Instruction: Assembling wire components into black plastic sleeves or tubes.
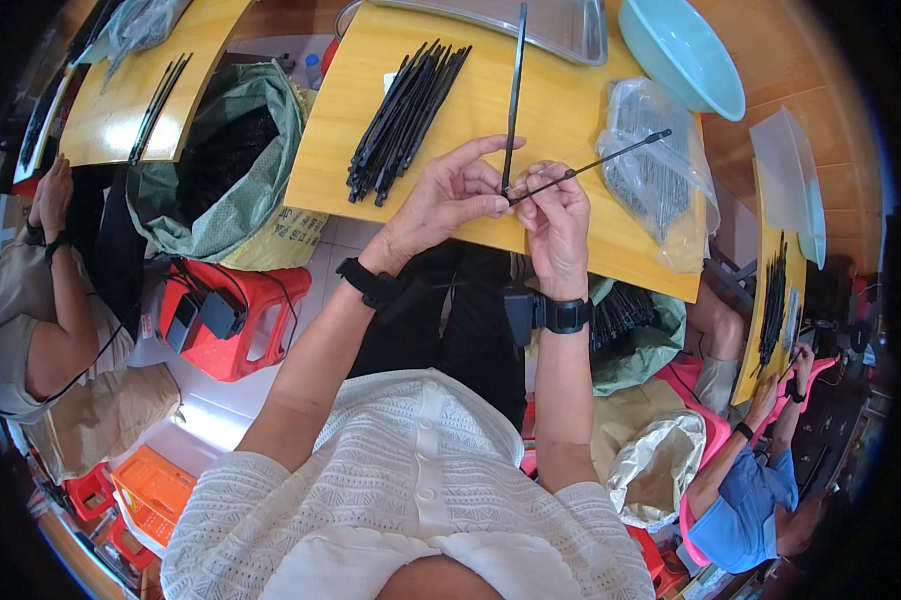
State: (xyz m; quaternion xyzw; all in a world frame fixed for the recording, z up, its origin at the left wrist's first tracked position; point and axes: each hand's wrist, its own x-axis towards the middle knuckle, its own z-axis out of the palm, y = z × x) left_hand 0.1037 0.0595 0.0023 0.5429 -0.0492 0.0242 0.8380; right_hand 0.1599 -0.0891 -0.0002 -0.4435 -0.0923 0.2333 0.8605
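My left hand point(458, 188) is closed in a pinch over the yellow tabletop, at the lower end of a long black strip point(516, 80) that points up and away. Between the fingers of my right hand point(557, 212) lies a thin black rod point(618, 155) with small knobs along it, slanting to the far right. Strip and rod come together at my fingertips; the fingers hide whether they are joined. Left of my hands rests a bundle of black strips point(410, 120). A clear plastic bag of thin grey pieces point(660, 165) lies to the right.
A metal tray point(570, 35) and a light blue basin point(680, 55) stand at the table's far side. Green woven sacks point(155, 205) of black pieces flank the table. A red stool point(240, 355) is at left. Co-workers sit left and right point(745, 500).
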